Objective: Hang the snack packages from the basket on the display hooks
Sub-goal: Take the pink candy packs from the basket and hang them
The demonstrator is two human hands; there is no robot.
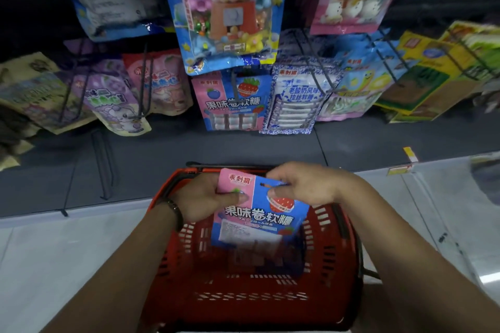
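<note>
Pale floor tiles (67,251) are seen beneath a red basket (251,303), in which dark, blurred packs (259,257) are left. Above the basket a pink-and-blue snack package (259,222) is held upright: its pink top corner is pinched by the left hand (205,197), thumb on the front, and its top edge beside the hang hole is pinched by the right hand (303,184). Beyond, a dark shelf base (162,151) is met. Farther back, a matching package (232,108) is hung on a black display hook (234,84), with a blue-and-white package (292,105) just beside it on the right.
</note>
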